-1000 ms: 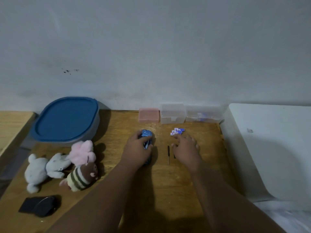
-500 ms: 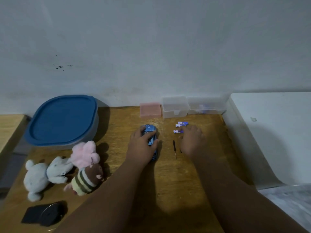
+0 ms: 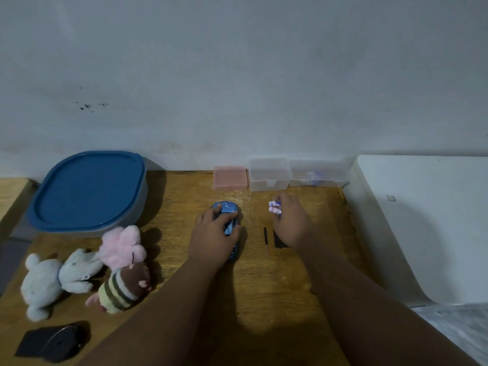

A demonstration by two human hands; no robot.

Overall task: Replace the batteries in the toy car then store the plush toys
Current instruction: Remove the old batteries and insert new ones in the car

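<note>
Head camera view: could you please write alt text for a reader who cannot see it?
A person's left hand holds a blue toy car on a wooden table; the right hand pinches small batteries. Plush toys lie left, near a blue-lidded container.

No legible text, label, brand or number found. The small white-and-blue batteries (image 3: 274, 207) at the fingertips of the right hand (image 3: 293, 223) bear printed markings, too small and blurred to read.
</note>
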